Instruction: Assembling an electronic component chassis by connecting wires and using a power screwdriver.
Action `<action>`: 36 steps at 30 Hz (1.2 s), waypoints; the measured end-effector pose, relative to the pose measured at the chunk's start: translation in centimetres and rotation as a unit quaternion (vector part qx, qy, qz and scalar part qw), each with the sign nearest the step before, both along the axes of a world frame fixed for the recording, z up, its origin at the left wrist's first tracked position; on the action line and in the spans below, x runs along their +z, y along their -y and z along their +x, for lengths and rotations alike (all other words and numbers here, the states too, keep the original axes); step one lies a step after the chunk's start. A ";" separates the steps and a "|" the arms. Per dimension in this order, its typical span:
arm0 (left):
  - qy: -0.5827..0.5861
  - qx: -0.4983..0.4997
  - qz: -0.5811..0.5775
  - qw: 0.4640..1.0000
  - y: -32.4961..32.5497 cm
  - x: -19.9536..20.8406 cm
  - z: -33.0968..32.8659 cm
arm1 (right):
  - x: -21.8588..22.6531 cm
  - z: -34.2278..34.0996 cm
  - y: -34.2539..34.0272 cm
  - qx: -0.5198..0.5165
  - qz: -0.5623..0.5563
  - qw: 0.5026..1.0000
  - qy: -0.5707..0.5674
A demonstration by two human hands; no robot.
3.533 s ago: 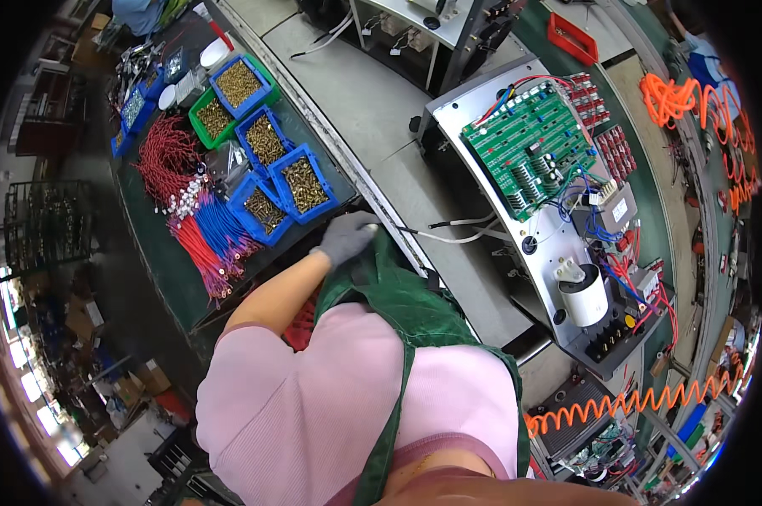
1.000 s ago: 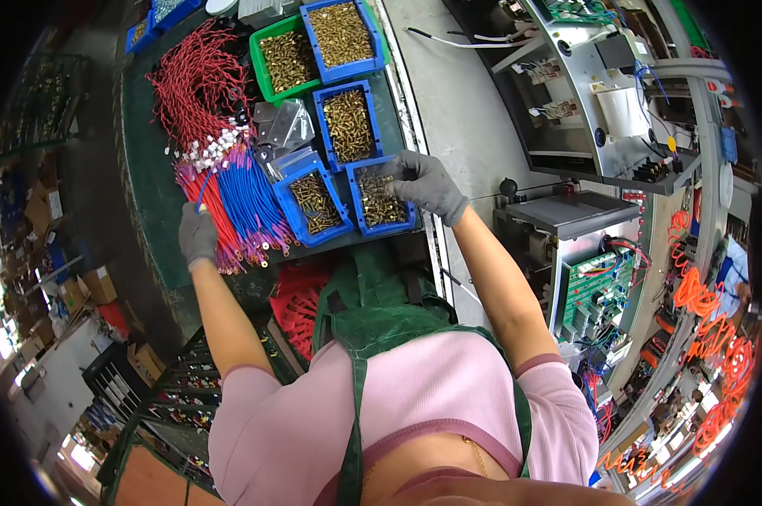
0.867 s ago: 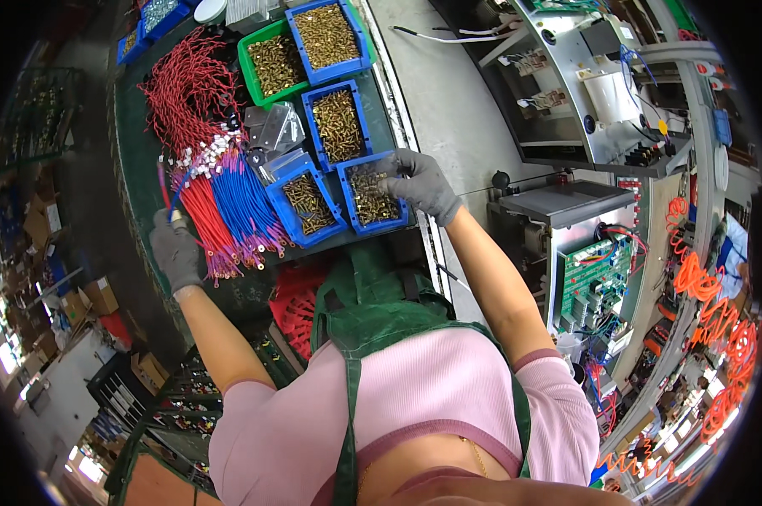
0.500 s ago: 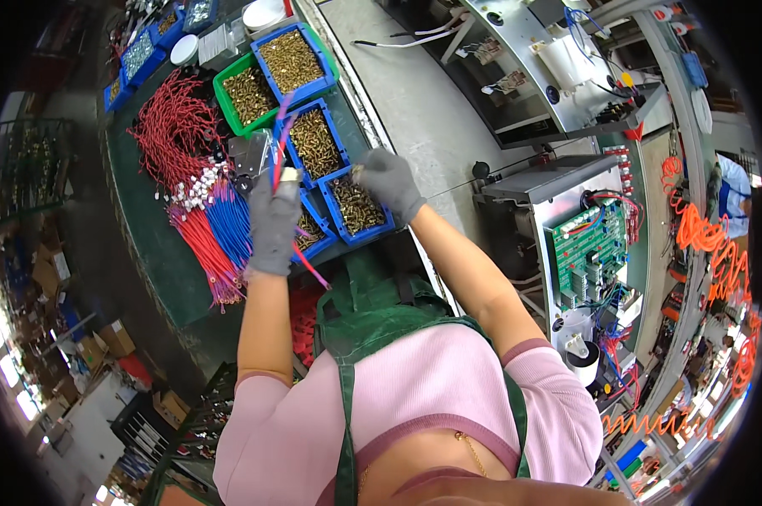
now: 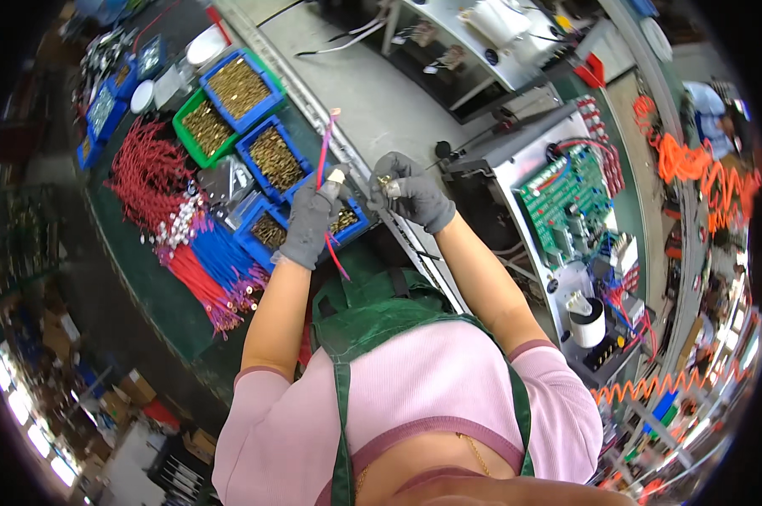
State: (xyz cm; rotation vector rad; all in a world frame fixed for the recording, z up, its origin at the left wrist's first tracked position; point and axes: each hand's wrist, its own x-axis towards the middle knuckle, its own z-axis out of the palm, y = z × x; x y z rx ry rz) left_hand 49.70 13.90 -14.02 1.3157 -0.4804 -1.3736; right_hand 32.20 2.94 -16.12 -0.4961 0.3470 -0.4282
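In my gloved left hand (image 5: 308,226) is a red wire (image 5: 323,160) with purple ends, its upper end pointing away from me and its lower end hanging below the glove. My gloved right hand (image 5: 416,196) is just to the right, fingers pinched on a small brass fastener (image 5: 384,180); its exact kind is too small to tell. The two hands are apart, in front of my chest. Under and beyond the left hand stand blue bins (image 5: 357,228) of small brass fasteners, partly hidden by the glove. A green bin (image 5: 181,132) of similar pieces stands farther off.
Left of the bins lie dark red twisted wires (image 5: 145,169) with white connectors, blue wires (image 5: 217,253) and straight red wires (image 5: 194,285). To the right is a metal chassis with a green circuit board (image 5: 571,198). Orange coiled hose (image 5: 683,160) hangs at far right.
My right hand has come away from the fastener bin with a brass piece. My left hand and its wire have moved right, nearer to it. The view has turned, shifting the bench leftward.
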 end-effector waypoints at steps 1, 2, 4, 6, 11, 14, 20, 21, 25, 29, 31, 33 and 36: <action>-0.015 -0.013 -0.043 0.999 0.8 1.3 -1.0 | 1.1 -0.5 -0.2 -0.032 -0.005 0.999 -0.002; -0.009 -0.032 -0.059 0.998 1.6 2.4 -1.7 | 2.2 -1.5 -0.1 -0.034 -0.019 0.998 -0.047; 0.000 -0.071 -0.093 0.993 3.0 4.6 -3.4 | 4.5 -3.6 0.0 -0.044 -0.042 0.988 -0.139; 0.009 -0.114 -0.107 0.988 3.9 6.6 -5.5 | 7.0 -5.8 -0.6 -0.096 -0.099 0.970 -0.202; 0.036 -0.267 -0.140 0.953 5.3 10.0 -11.7 | 12.4 -14.3 -3.5 -0.194 -0.139 0.925 -0.296; 0.029 -0.367 -0.152 0.917 5.2 12.5 -16.9 | 15.2 -19.7 -7.7 -0.268 -0.130 0.893 -0.338; 0.080 -0.500 -0.176 0.844 2.3 14.2 -28.8 | 18.7 -30.1 -16.9 -0.492 -0.207 0.751 -0.389; 0.097 -0.513 -0.216 0.825 1.6 14.2 -30.9 | 18.6 -32.2 -18.4 -0.483 -0.216 0.745 -0.407; 0.087 -0.567 -0.255 0.779 -0.6 13.1 -37.4 | 16.9 -36.8 -21.7 -0.600 -0.181 0.713 -0.317; 0.123 -0.626 -0.241 0.732 -2.5 13.0 -40.7 | 15.5 -38.9 -23.2 -0.612 -0.148 0.686 -0.365; 0.183 -0.679 -0.304 0.642 -2.8 12.5 -40.6 | 15.4 -38.9 -23.5 -0.617 -0.153 0.671 -0.383; 0.172 -0.673 -0.266 0.668 -3.8 13.0 -40.3 | 14.9 -39.6 -24.3 -0.569 -0.133 0.717 -0.380; 0.193 -0.541 -0.345 0.742 -3.9 11.3 -40.2 | 14.2 -39.3 -24.8 -0.549 -0.222 0.723 -0.355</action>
